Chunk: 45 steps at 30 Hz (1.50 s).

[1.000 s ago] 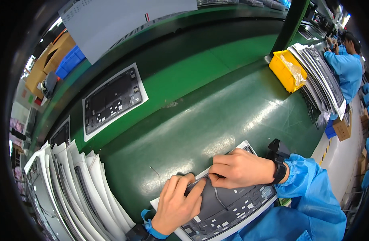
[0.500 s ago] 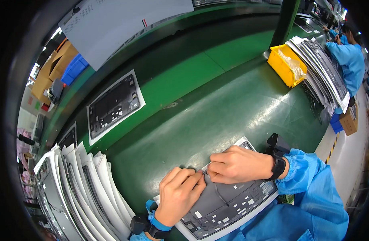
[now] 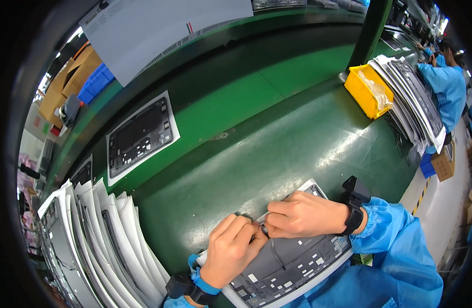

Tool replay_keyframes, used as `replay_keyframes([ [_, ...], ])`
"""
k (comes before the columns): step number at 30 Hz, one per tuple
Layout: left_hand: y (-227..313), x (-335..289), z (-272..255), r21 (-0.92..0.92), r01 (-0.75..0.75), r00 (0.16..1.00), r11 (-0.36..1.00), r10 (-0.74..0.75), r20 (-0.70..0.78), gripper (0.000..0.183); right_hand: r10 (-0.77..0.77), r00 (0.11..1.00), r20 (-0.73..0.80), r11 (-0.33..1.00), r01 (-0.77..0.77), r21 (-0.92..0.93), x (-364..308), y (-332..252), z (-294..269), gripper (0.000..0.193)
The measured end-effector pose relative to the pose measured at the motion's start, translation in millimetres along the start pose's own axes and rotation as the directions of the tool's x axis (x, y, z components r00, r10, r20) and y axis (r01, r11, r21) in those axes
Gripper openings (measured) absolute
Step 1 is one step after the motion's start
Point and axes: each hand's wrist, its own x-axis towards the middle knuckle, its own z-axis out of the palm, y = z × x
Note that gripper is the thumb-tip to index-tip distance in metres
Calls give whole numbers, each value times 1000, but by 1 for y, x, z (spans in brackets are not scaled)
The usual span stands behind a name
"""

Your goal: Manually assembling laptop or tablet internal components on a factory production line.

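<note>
A flat dark device panel [image 3: 303,259], dotted with small white pads, lies on a white sheet at the table's near edge. Over its far edge my left hand [image 3: 233,246] and my right hand [image 3: 305,215] meet, fingers bent and pinched close together. Between the fingertips a small dark piece shows, too covered to name. From just below them a thin dark cable [image 3: 278,256] runs down across the panel's surface. Both thumbs are largely hidden, and I cannot tell whether the cable's upper end is in the fingers.
To the left stands a row of panels interleaved with white sheets [image 3: 125,231]. Another panel on a sheet [image 3: 141,134] lies beyond it. At far right are a yellow bin [image 3: 367,95] holding clear plastic, a second panel stack [image 3: 413,97] and a person in blue [image 3: 446,92].
My hands stay at the panel's far edge, fingers shifting slightly. The dark piece between the fingertips shows more now, and the cable lies a little further left. The whole view has tilted slightly.
</note>
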Motion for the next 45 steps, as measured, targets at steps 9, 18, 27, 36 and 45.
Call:
replay_keyframes([
  [9, 4, 4, 0, -20, 25, 1000, 999, -25, -2, 18, -42, 999, 20, 996, 40, 76, -1, 7, -8, 20],
  [18, 2, 6, -1, -95, 69, 997, 993, -66, 33, 20, -41, 997, 70, 996, 47, -80, -6, 3, -7, 18],
  [27, 5, 6, -1, -33, 30, 999, 999, -29, 42, 22, -132, 991, -16, 991, 132, 22, -3, 14, -4, 13],
  [36, 1, 5, -5, -58, 2, 997, 998, 2, 83, 21, -11, 999, -36, 990, 16, 143, -2, 11, -5, 18],
  [45, 0, 6, -1, -72, 10, 997, 997, -5, 74, 22, 47, 999, -8, 989, -45, 141, -1, 6, -5, 23],
])
